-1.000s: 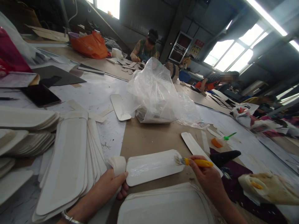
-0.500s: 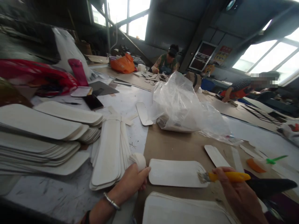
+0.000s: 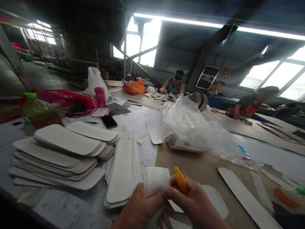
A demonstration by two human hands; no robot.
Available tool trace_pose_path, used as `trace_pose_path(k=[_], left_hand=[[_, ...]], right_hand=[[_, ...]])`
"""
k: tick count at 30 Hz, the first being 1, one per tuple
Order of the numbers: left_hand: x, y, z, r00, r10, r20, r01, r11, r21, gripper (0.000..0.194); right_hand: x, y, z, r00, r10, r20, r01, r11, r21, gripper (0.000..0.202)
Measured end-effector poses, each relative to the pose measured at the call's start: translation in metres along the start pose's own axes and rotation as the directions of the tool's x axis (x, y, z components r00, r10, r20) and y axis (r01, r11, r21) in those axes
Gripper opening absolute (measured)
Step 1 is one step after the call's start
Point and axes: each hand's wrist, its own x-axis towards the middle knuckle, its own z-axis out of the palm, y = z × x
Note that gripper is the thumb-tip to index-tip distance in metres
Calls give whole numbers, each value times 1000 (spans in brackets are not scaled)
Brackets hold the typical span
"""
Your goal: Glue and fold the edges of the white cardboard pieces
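Note:
My left hand (image 3: 145,205) is closed on a curled white piece (image 3: 157,179), which bends over above the fingers. My right hand (image 3: 188,198) meets it at the lower edge of the piece and grips a brush by its yellow handle (image 3: 181,180); the bristles are hidden. Whether the right fingers also pinch the white piece, I cannot tell. Under and beside the right hand lies a white rounded panel (image 3: 215,200), partly covered. Left of my hands, a fanned stack of long white panels (image 3: 120,171) rests on the table.
More white panels (image 3: 64,140) are piled at the left, near a green-capped bottle (image 3: 39,108). A phone (image 3: 109,121), a pink bottle (image 3: 100,97) and a clear plastic bag (image 3: 186,127) stand farther back. Two co-workers (image 3: 175,85) sit or lean at the far tables.
My right hand has lifted the brush off the flat panel and moved left to meet my left hand. The curled piece is now held up between them. The view has tilted up and turned left.

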Motion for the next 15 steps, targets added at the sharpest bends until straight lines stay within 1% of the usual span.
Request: trace_pose_path(k=[2,3,4,6,8,9,11,13,15], left_hand=[[-3,-1,3,999,16,-34,-18,999,-44,49],[-4,-3,4,999,19,-46,-21,999,-46,50],[-5,-5,4,998,21,-56,-23,999,-34,51],[-5,-8,4,998,30,-62,-29,1000,5,48],[-5,-8,4,997,53,-57,-49,996,68,43],[-4,-7,4,996,69,-60,-62,992,107,41],[-1,-4,5,993,95,-71,-80,979,185,37],[2,-2,5,992,104,-71,-81,959,272,34],[4,-1,3,994,94,-51,-73,943,324,34]], right_hand=[[1,-1,7,994,71,80,-86,977,197,34],[0,-1,8,993,88,78,-104,969,226,34],[-1,-2,7,995,87,42,-94,976,198,35],[-3,-3,3,993,36,-114,-31,999,39,35],[-5,-5,-2,965,-25,-260,-6,993,-117,34],[-5,-6,-3,950,-47,-308,-1,988,-156,33],[-2,-8,-5,935,-67,-347,11,987,-161,32],[3,-11,-7,920,-95,-380,53,991,-122,33],[9,-13,-15,883,-139,-449,99,989,-112,34]])
